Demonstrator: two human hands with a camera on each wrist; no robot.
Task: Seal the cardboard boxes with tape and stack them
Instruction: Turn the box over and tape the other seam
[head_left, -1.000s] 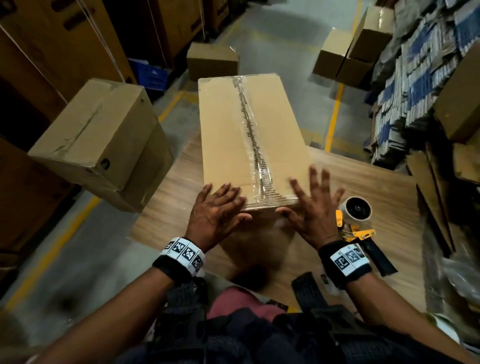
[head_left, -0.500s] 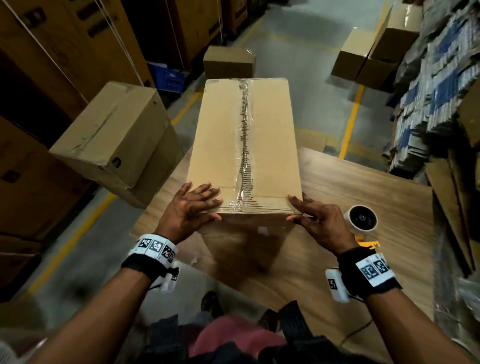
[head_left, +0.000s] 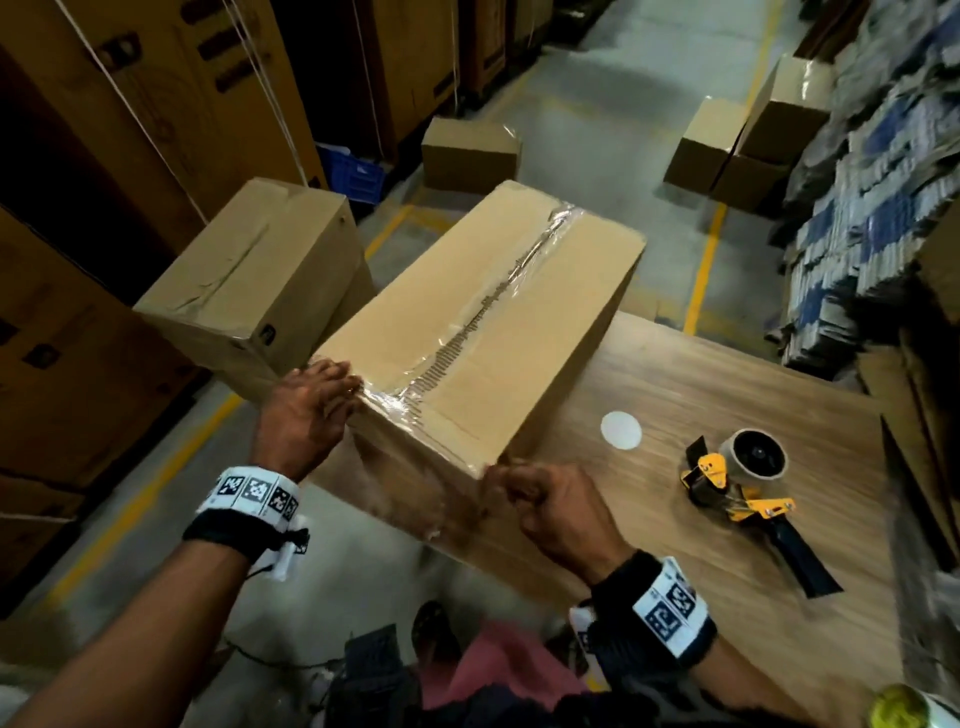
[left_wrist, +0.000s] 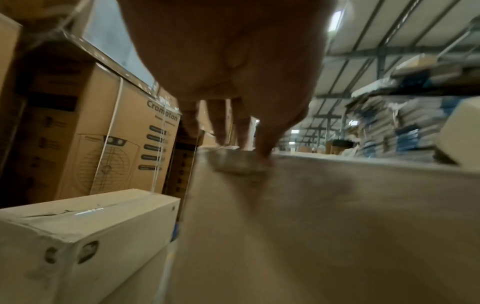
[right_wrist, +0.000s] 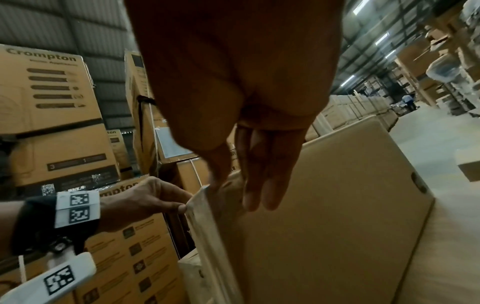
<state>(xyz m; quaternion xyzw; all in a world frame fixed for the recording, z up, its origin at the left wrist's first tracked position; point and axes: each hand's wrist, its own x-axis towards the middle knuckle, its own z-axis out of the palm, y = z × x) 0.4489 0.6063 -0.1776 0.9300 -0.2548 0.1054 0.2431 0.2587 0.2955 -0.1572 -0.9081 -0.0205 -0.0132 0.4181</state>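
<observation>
A long cardboard box (head_left: 519, 322), its top seam covered with clear tape, lies slantwise on the wooden table (head_left: 701, 374), its near end past the table's left edge. My left hand (head_left: 332, 384) grips the near left corner, fingers over the taped top edge (left_wrist: 233, 162) and thumb on the end face, as the right wrist view shows (right_wrist: 179, 207). My right hand (head_left: 511, 480) curls round the near right corner, thumb on one face and fingers (right_wrist: 259, 195) on the side wall (right_wrist: 324, 226). A sealed box (head_left: 249, 291) stands just left of it.
A yellow tape dispenser (head_left: 743, 478) and a white disc (head_left: 621, 429) lie on the table to my right. More boxes (head_left: 470, 153) (head_left: 737, 150) sit on the floor beyond. Tall printed cartons (right_wrist: 49, 92) rise on the left, stacked flat cardboard (head_left: 857, 208) on the right.
Both hands went from lying flat on the box top to gripping its near corners. The box has swung clockwise, with its near end now further left.
</observation>
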